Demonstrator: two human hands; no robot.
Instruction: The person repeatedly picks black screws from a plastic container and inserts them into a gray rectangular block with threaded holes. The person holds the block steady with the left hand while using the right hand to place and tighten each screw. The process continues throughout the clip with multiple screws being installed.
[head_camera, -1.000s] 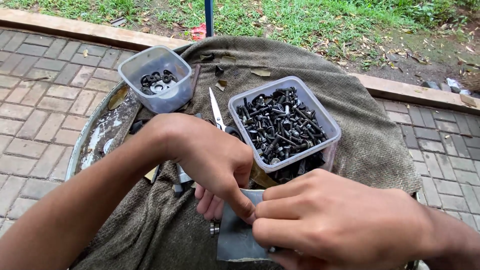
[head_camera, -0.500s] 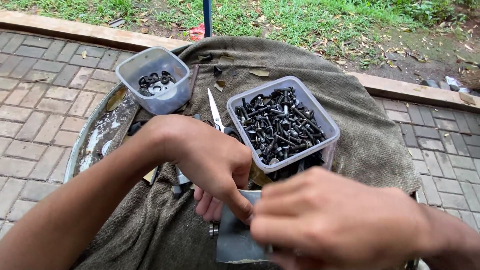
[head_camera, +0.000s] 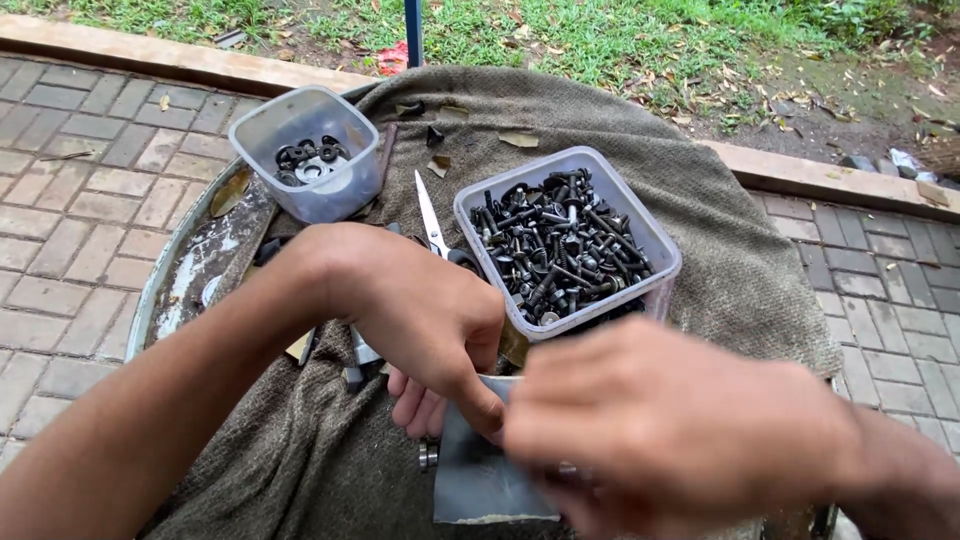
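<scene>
My left hand pinches the top edge of a dark grey sheet of abrasive paper lying on the burlap cloth. My right hand, blurred by motion, presses down on the right side of the same sheet; what is under its fingers is hidden. A small metal nut or bolt lies by the sheet's left edge. Just beyond both hands stands a clear plastic tub of dark bolts and screws.
A smaller clear tub with washers stands at the back left. Scissors lie between the tubs. The cloth covers a round metal drum top. Brick paving, a concrete kerb and grass lie around; a blue pole stands behind.
My right hand has shifted slightly over the sheet and is now blurred by motion. The left hand keeps its hold in the same place.
</scene>
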